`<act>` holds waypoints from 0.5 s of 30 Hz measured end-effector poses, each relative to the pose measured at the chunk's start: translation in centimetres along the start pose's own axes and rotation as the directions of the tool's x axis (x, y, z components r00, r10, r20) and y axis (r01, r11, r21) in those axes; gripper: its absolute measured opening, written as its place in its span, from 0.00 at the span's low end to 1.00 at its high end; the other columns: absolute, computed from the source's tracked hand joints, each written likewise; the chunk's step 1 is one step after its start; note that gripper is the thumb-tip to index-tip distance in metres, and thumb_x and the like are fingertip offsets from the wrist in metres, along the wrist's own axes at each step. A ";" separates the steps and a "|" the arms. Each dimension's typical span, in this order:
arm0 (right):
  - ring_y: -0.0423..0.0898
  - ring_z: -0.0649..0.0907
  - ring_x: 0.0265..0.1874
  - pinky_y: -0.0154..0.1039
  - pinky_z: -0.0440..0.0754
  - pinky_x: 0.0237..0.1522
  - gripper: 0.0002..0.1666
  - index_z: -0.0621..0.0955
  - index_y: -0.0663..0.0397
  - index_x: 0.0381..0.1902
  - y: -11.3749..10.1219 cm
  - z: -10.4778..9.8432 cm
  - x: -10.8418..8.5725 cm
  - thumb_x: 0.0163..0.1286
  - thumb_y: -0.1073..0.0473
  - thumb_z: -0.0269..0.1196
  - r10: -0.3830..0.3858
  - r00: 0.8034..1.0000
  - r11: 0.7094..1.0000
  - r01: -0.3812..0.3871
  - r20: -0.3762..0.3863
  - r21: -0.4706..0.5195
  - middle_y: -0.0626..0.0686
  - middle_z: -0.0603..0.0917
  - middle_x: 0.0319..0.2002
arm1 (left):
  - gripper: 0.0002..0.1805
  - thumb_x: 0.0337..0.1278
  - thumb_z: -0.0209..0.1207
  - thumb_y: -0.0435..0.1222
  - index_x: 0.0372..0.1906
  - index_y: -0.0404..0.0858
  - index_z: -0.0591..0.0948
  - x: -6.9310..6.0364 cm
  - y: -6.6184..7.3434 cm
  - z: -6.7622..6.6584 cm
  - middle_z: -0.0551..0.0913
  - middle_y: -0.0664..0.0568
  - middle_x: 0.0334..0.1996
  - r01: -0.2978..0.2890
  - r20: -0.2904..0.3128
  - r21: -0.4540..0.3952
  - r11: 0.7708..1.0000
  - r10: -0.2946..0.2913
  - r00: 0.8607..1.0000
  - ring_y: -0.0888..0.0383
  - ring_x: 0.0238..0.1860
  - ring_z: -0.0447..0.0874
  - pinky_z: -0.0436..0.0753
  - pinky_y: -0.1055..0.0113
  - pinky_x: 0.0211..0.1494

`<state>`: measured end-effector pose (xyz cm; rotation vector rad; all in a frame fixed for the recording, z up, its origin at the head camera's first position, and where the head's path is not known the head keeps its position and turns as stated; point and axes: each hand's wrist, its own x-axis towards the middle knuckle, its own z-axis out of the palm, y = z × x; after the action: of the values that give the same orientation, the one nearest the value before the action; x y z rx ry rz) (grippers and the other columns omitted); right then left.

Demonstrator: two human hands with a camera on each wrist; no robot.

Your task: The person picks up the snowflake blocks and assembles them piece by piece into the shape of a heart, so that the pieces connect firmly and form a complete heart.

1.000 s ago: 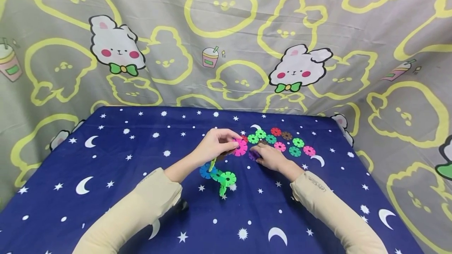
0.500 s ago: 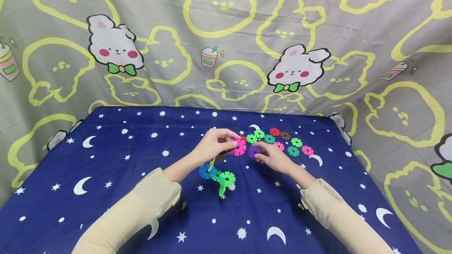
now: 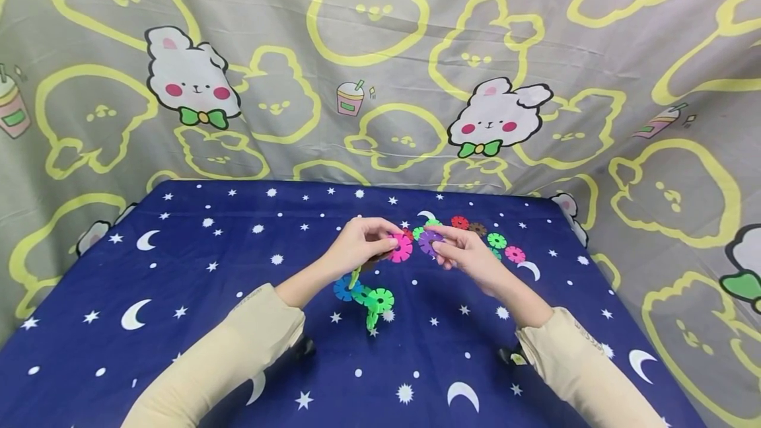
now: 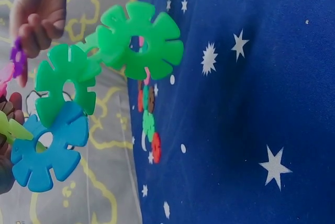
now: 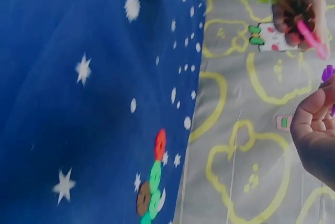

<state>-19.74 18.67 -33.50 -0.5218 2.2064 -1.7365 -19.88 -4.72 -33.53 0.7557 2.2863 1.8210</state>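
My left hand pinches a linked chain of notched plastic discs at its pink disc. From that hand the chain hangs through a yellow-green piece, a blue disc and several green discs. In the left wrist view the blue disc is joined to the green ones. A purple disc is pinched by my right hand, just right of the pink disc, with a small gap between them. Brown discs show at the left hand's fingers in the right wrist view.
Loose discs lie on the dark blue starry cloth behind and right of my right hand, among them a red one, a brown one, a green one and a pink one. A patterned grey curtain stands behind.
My right hand has lifted the purple disc off the cloth and raised it beside the pink disc. My left hand has stayed nearly still with the chain.
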 end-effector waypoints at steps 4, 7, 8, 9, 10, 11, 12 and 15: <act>0.35 0.74 0.23 0.25 0.74 0.27 0.27 0.63 0.70 0.63 -0.6 0.6 -0.2 0.68 0.64 0.51 0.042 0.999 0.995 -0.043 0.018 0.095 0.44 0.75 0.22 | 0.09 0.55 0.58 0.30 0.41 0.31 0.82 0.0 0.0 0.3 0.75 0.53 0.17 -0.039 0.002 0.017 0.999 0.039 0.999 0.59 0.13 0.68 0.70 0.69 0.17; 0.36 0.74 0.22 0.25 0.75 0.27 0.27 0.63 0.71 0.63 -0.9 1.0 -0.2 0.68 0.64 0.51 0.049 0.999 0.995 -0.050 0.009 0.090 0.45 0.75 0.21 | 0.09 0.54 0.59 0.29 0.40 0.31 0.82 0.1 0.1 0.6 0.75 0.52 0.17 -0.073 0.004 0.039 0.997 0.073 0.997 0.59 0.13 0.68 0.70 0.69 0.16; 0.36 0.74 0.22 0.25 0.75 0.27 0.27 0.64 0.72 0.62 -0.9 1.1 -0.2 0.67 0.65 0.52 0.050 0.999 0.996 -0.050 0.001 0.079 0.45 0.76 0.21 | 0.08 0.53 0.59 0.29 0.40 0.32 0.82 0.1 0.1 0.7 0.75 0.52 0.17 -0.080 0.004 0.047 0.996 0.080 0.997 0.60 0.13 0.68 0.70 0.70 0.16; 0.36 0.75 0.22 0.25 0.75 0.27 0.27 0.64 0.72 0.62 -1.0 1.1 -0.2 0.67 0.65 0.52 0.050 0.999 0.996 -0.050 -0.007 0.067 0.46 0.76 0.21 | 0.08 0.53 0.60 0.29 0.39 0.32 0.82 0.1 0.1 0.8 0.75 0.52 0.16 -0.084 0.001 0.054 0.995 0.084 0.996 0.60 0.13 0.68 0.70 0.70 0.16; 0.36 0.75 0.21 0.26 0.75 0.27 0.27 0.65 0.72 0.61 -1.1 1.2 -0.2 0.67 0.65 0.52 0.052 0.998 0.997 -0.051 -0.016 0.057 0.46 0.76 0.21 | 0.08 0.53 0.60 0.29 0.39 0.32 0.83 0.1 0.1 0.9 0.75 0.52 0.16 -0.087 -0.002 0.060 0.994 0.088 0.996 0.60 0.13 0.68 0.70 0.70 0.16; 0.36 0.75 0.21 0.26 0.75 0.26 0.27 0.65 0.72 0.61 -1.2 1.3 -0.2 0.66 0.65 0.53 0.053 0.998 0.998 -0.052 -0.023 0.042 0.46 0.76 0.20 | 0.08 0.52 0.60 0.28 0.39 0.32 0.83 0.2 0.1 1.0 0.76 0.51 0.16 -0.090 -0.005 0.067 0.994 0.090 0.996 0.60 0.13 0.69 0.70 0.70 0.17; 0.36 0.75 0.20 0.26 0.75 0.26 0.27 0.65 0.72 0.61 -1.3 1.4 -0.2 0.66 0.65 0.53 0.054 0.998 0.998 -0.053 -0.026 0.031 0.46 0.76 0.20 | 0.08 0.52 0.60 0.28 0.38 0.32 0.83 0.2 0.1 1.0 0.76 0.51 0.16 -0.093 -0.007 0.075 0.993 0.093 0.996 0.60 0.14 0.69 0.70 0.70 0.17; 0.35 0.76 0.21 0.26 0.77 0.28 0.28 0.64 0.73 0.61 -1.5 1.4 -0.3 0.67 0.64 0.54 0.055 0.998 0.998 -0.055 -0.013 0.042 0.46 0.78 0.21 | 0.08 0.53 0.60 0.28 0.38 0.32 0.83 0.1 0.2 1.0 0.76 0.51 0.16 -0.095 -0.016 0.090 0.991 0.096 0.995 0.60 0.14 0.69 0.70 0.70 0.17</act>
<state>-18.71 17.23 -32.40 -0.4361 2.1677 -1.7596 -19.48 -3.71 -33.55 0.8785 2.3976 1.7833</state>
